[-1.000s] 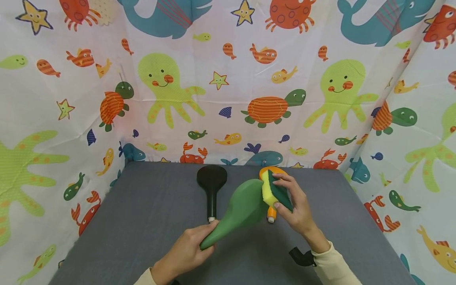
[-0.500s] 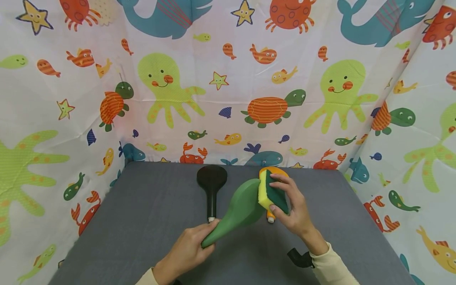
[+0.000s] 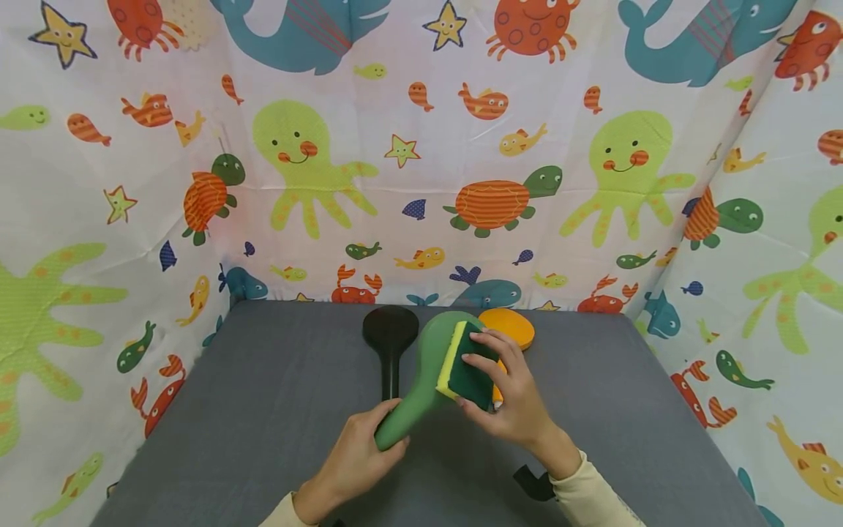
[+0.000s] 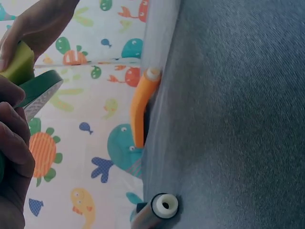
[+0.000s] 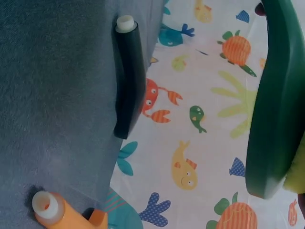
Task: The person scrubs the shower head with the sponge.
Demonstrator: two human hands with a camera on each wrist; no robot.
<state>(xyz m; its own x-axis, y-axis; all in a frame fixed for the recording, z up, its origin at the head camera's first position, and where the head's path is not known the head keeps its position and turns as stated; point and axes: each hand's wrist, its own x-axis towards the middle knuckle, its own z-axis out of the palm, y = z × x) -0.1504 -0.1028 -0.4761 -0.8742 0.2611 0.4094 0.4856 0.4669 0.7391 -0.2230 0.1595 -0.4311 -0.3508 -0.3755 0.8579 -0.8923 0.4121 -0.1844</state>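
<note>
No readable text, label, brand, number or sign shows in any view; the white sea-creature printed cloth backdrop carries only pictures; the green plastic paddle-shaped scoop and the yellow-and-green sponge bear no lettering.

Probably a staged recording booth rather than a lived-in room — a cloth printed with sea creatures walls in a grey table on three sides.

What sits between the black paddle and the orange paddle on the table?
In the head view, the green paddle, gripped at its handle by the left hand, is raised between the black paddle and the orange paddle, with the right hand pressing a sponge on it.
</note>
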